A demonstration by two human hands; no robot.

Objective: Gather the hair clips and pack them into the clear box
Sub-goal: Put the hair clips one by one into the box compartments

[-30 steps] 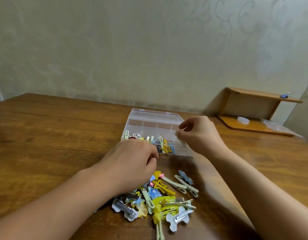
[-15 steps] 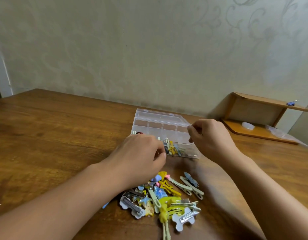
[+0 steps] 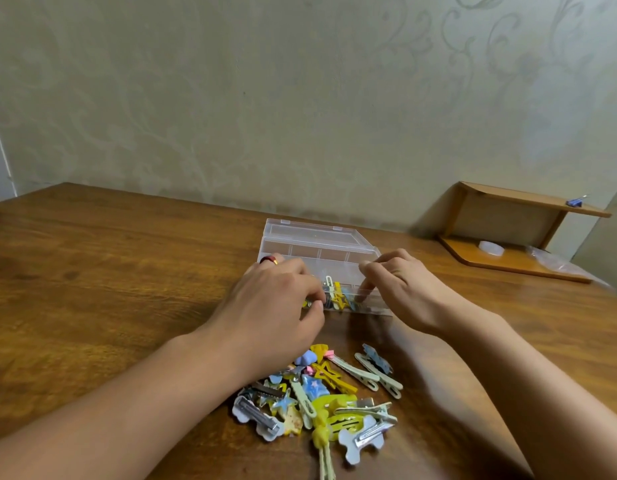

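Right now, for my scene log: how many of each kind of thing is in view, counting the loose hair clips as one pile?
Hands: 2, the left hand and the right hand
Clear box: 1
Pile of loose hair clips: 1
Wooden shelf: 1
Total: 5

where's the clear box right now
In the head view, the clear box sits mid-table between the left hand and right hand, beyond the loose clip pile.

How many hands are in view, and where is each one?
2. The left hand is at the near left corner of the clear box; the right hand is at its near right corner, fingers inside.
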